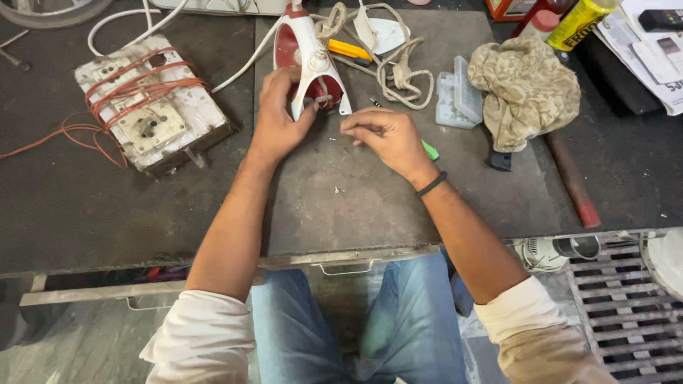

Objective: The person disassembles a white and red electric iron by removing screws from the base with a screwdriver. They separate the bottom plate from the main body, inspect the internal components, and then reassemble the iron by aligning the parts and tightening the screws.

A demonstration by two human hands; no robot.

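Clasped around the rear end of a red-and-white clothes iron (311, 65), the left hand (276, 117) steadies it on the dark workbench (341, 206), thumb pressed near the open back where the wiring shows. Just to the right, the right hand (388, 139) is closed with fingertips pinched on a slim tool with a green handle (430, 150); its tip is hidden, so contact with the iron cannot be told. Behind the iron lies its braided cord (402, 75); a wire-wrapped switch box (146, 107) sits well left.
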